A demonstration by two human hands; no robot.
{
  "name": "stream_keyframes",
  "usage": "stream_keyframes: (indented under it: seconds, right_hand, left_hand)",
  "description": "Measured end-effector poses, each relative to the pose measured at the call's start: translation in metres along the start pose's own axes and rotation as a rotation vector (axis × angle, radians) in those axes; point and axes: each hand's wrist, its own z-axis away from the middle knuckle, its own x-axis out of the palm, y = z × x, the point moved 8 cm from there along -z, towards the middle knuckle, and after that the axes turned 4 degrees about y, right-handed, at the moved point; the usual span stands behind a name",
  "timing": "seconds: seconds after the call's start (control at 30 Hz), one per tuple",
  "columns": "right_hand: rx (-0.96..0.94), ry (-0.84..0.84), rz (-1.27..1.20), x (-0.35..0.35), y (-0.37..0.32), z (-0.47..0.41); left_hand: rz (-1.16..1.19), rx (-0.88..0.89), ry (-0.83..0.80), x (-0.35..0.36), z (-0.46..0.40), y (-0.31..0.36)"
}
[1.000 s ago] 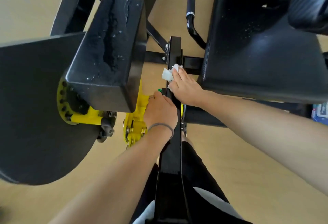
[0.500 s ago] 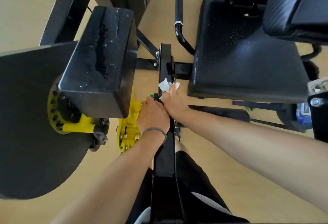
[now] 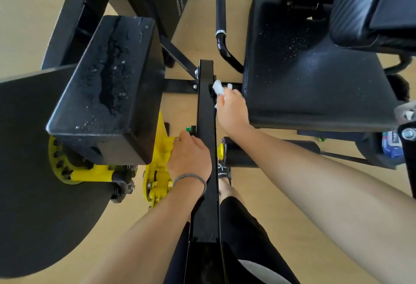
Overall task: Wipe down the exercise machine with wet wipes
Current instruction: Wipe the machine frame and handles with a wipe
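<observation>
Since a moment ago the right hand (image 3: 233, 109) has slid its pinched wipe (image 3: 218, 88) farther up the black bar (image 3: 206, 108) — mid-wipe, likely more strokes next — while the left hand (image 3: 190, 156) grips the yellow bracket (image 3: 162, 142).

We see a crumpled white wet wipe (image 3: 218, 87) | a glossy black metal bar (image 3: 206, 126) | a black cracked vinyl pad (image 3: 108, 85) with pale specks | bright yellow metal brackets (image 3: 157, 171) | a grey elastic wristband (image 3: 191, 179) | a beige smooth floor (image 3: 270, 216)

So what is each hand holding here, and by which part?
Right hand pinches a bunched white wipe by its near end, against the black bar. Left hand grips the yellow part beside the bar.
</observation>
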Motion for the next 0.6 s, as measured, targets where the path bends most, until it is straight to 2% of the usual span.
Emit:
stream_keyframes:
  seconds: [0.17,0.3,0.4,0.6]
  right_hand:
    - [-0.184,-0.077,0.318,0.0,-0.002,-0.03]
    - [-0.359,-0.289,0.733,0.031,0.006,-0.029]
    - [-0.39,-0.409,0.765,0.036,0.011,-0.027]
    - [-0.507,-0.52,0.823,0.031,0.011,-0.019]
  left_hand:
    - [-0.017,0.005,0.019,0.001,-0.002,0.0]
    - [-0.031,0.0,0.031,0.0,-0.002,-0.001]
    - [-0.027,0.001,0.023,0.0,-0.001,-0.002]
    - [-0.016,0.007,0.021,0.0,-0.001,-0.001]
